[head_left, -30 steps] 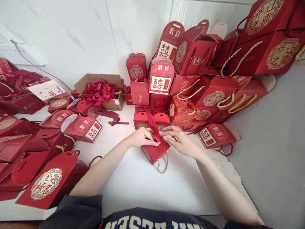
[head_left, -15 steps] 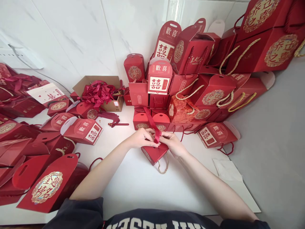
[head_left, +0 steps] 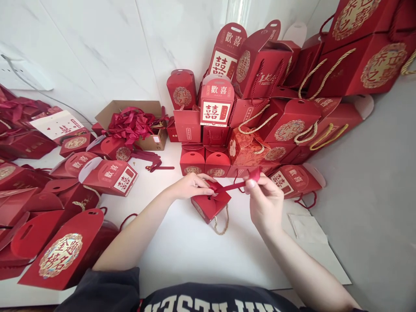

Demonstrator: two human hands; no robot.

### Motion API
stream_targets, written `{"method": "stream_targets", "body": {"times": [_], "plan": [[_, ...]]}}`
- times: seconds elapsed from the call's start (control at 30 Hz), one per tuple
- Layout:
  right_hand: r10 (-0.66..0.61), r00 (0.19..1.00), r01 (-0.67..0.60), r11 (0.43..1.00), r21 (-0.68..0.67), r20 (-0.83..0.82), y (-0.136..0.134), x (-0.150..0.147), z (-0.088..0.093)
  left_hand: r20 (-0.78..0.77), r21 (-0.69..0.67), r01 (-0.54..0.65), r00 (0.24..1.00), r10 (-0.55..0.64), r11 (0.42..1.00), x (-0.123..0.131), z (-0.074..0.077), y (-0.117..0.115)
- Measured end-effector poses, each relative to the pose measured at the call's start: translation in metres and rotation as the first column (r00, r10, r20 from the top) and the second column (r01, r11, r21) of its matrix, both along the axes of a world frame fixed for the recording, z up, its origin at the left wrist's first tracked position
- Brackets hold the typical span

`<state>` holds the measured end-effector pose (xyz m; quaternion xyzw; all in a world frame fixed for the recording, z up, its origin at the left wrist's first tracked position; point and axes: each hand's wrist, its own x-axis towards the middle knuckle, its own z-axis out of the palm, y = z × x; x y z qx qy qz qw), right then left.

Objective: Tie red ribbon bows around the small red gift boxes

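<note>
A small red gift box [head_left: 208, 208] with a cream rope handle [head_left: 222, 227] stands on the white table in front of me. A red ribbon [head_left: 234, 186] stretches from the top of the box out to the right. At the box top, my left hand [head_left: 191, 187] is closed, its thumb and fingers pinching the ribbon where it meets the lid. My right hand [head_left: 267, 201], raised to the right of the box, grips the ribbon's far part between thumb and fingers. The spot under my left fingers is partly hidden.
Stacked red gift boxes [head_left: 217, 110] rise behind. More boxes [head_left: 60, 255] crowd the left side. An open cardboard carton [head_left: 157, 141] holds a heap of ribbons [head_left: 131, 125]. Loose dark red strips [head_left: 156, 164] lie before it. A white tissue [head_left: 307, 227] lies right.
My right hand has moved right, away from the box, drawing the ribbon out sideways. The ribbon stood up over the box before. My left hand stays at the box top.
</note>
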<state>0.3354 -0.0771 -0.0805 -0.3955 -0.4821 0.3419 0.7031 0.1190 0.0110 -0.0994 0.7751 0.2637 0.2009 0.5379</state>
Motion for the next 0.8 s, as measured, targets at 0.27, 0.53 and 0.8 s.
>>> {"method": "stream_targets", "body": {"times": [0.27,0.53,0.8], "plan": [[0.036,0.376,-0.649,0.723,0.235,0.926,-0.023,-0.067,-0.004,-0.085,-0.002,0.002,0.996,-0.002,1.000,0.002,0.011,0.000],[-0.106,-0.176,-0.644,0.764,-0.033,0.979,-0.008,-0.112,-0.032,-0.151,0.055,-0.054,0.987,0.062,0.997,0.007,0.013,-0.008],[0.173,0.157,-0.764,0.645,0.008,0.972,0.004,-0.082,-0.008,-0.171,0.150,-0.052,0.982,0.078,0.987,0.010,0.012,-0.009]]}}
